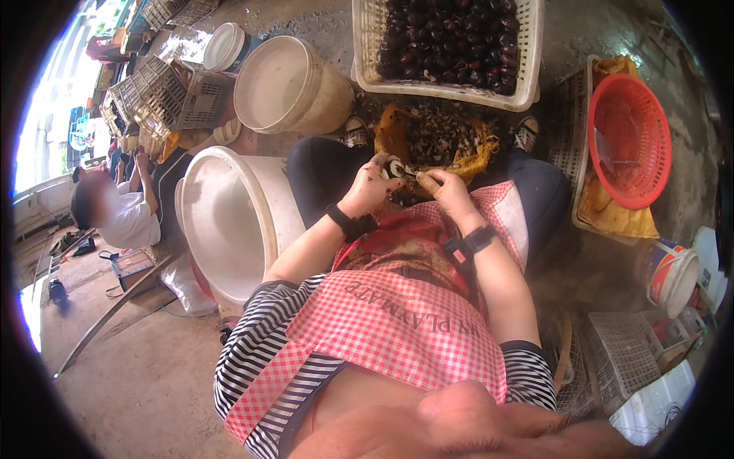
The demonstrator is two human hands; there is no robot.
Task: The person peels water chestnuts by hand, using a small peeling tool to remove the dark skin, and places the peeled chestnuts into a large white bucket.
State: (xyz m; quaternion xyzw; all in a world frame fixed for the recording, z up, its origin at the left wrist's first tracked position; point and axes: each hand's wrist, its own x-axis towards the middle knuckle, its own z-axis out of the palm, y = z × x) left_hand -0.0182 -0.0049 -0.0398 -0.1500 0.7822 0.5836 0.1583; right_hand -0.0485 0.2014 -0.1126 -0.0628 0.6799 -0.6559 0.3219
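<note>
My left hand (373, 185) holds a small white-and-dark piece (395, 168), seemingly partly peeled produce, between thumb and fingers. Close beside it, my right hand (450, 195) grips a small, thin tool (410, 172), perhaps a knife or peeler; its shape is partly hidden by the fingers. Under and beyond both hands, between my feet, lies an open yellow bag (479, 155) with dark and pale peelings (438, 137). Farther forward stands a white plastic crate (444, 94) filled with glossy, dark reddish round produce (453, 43), possibly water chestnuts.
Left are a large white tub (221, 221), a white bucket (275, 86) and stacked crates (149, 94); another person (129, 212) sits beyond. Right, a red plastic basket (631, 140) rests on a pale crate (582, 143), near a paint bucket (671, 278).
</note>
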